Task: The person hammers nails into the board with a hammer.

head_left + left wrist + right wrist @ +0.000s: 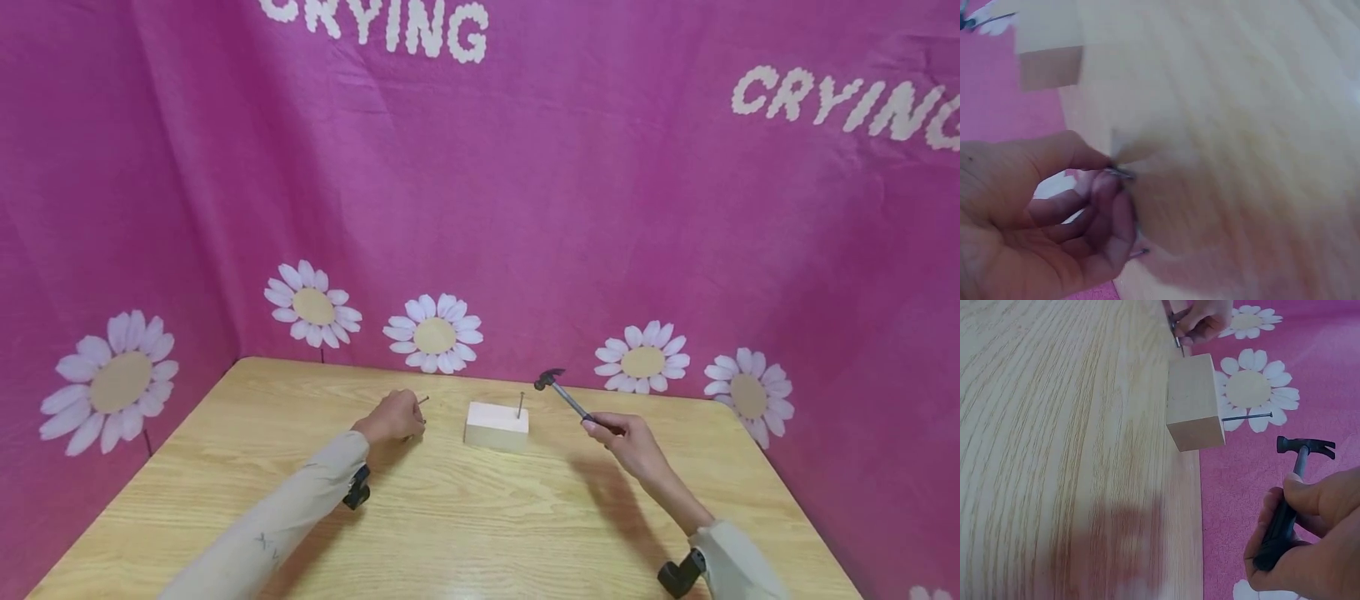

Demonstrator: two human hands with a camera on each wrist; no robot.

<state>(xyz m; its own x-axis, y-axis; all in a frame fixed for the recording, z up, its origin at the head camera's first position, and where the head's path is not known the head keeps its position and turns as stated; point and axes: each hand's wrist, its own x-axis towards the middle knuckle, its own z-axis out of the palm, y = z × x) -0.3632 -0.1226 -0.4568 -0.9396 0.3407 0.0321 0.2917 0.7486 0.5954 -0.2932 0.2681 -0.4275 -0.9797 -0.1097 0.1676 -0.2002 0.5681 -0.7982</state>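
Note:
A pale wooden block (pixel 497 435) sits on the table, and a long nail (pixel 521 405) stands up from its top near the right end. To the block's left, my left hand (pixel 392 416) is low over the tabletop. Thumb and fingertip pinch a nail (pixel 1121 172) there. A second thin nail end (pixel 1141 252) shows below the curled fingers; whether they hold it I cannot tell. Right of the block, my right hand (pixel 628 443) grips a small claw hammer (pixel 1300 456) by its black handle. The hammer's head is raised, apart from the upright nail.
The wooden table (pixel 465 517) has a back edge just behind the block. Pink cloth (pixel 525 208) with daisies and white lettering hangs behind and along both sides. Black wrist devices (pixel 358 488) are strapped at both sleeves.

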